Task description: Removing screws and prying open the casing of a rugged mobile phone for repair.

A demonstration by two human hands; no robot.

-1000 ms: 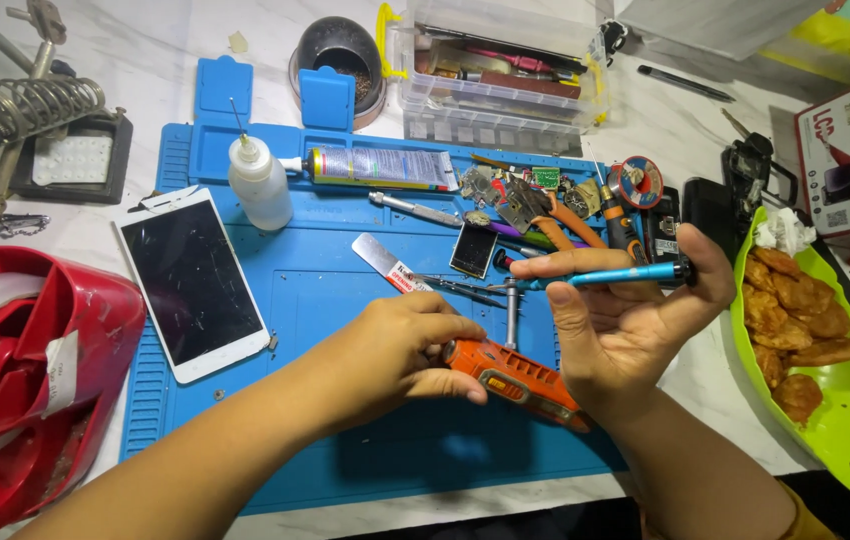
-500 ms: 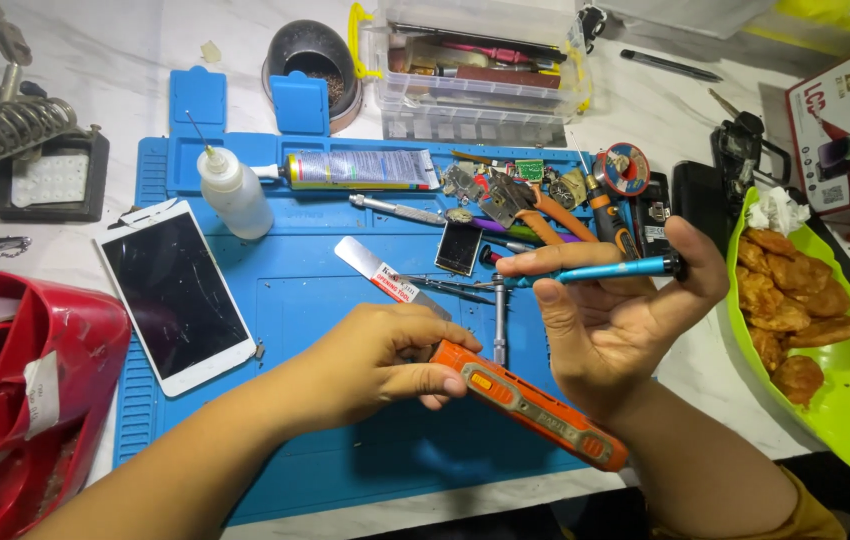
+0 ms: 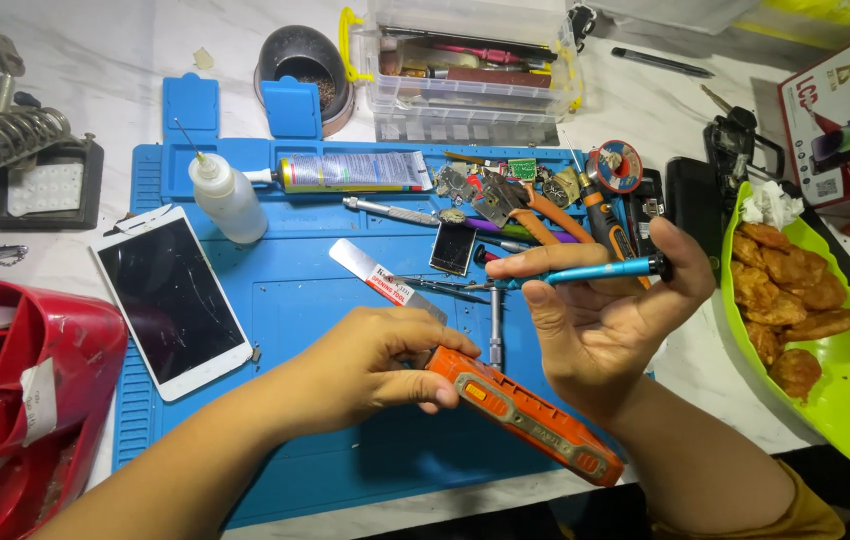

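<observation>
Orange tool case [image 3: 530, 415] gripped in closed left hand [image 3: 370, 370]; right hand [image 3: 600, 320] pinches blue screwdriver [image 3: 600, 270] above blue mat [image 3: 285, 310].

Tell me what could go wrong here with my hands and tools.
The orange tool lies under your left hand with its far end past the blue mat's front edge, so it could tip off. The blue screwdriver is only pinched in your right hand and might roll free. The phone lies close to your left forearm, so a sweep might knock it.

Orange tool [image 3: 525, 410] in left hand [image 3: 370, 365]
</observation>
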